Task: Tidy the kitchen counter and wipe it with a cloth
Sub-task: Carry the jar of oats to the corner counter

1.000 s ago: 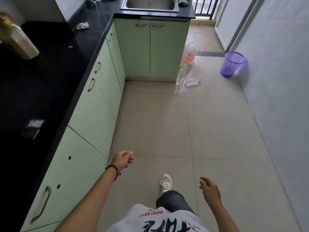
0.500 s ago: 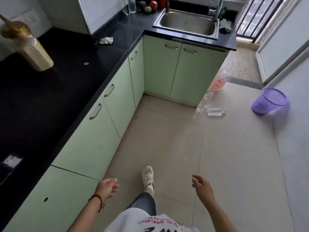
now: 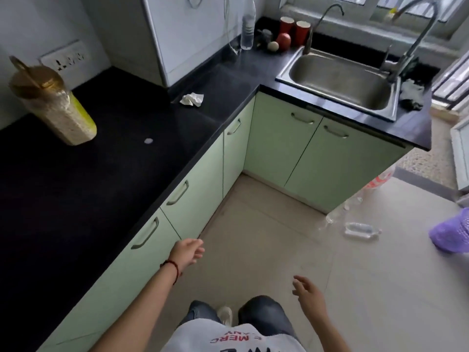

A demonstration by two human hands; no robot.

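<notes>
My left hand (image 3: 188,253) and right hand (image 3: 308,294) are both loosely open and hold nothing. I am only approaching the counter (image 3: 63,189); nothing is tidied yet. Next I should reach to the crumpled tissue (image 3: 192,99) at 11 o'clock (the dark cloth (image 3: 411,94) lies at 1 o'clock, beside the sink (image 3: 340,80)).

L hand (image 3: 187,253) out in front at low height, forearm bare, red cord round the wrist, fingers loosely curled, holding nothing. R hand (image 3: 308,293) lower and nearer the body, palm turned inward, fingers spread and slack, also empty. Both arms bent, hands well apart.
</notes>
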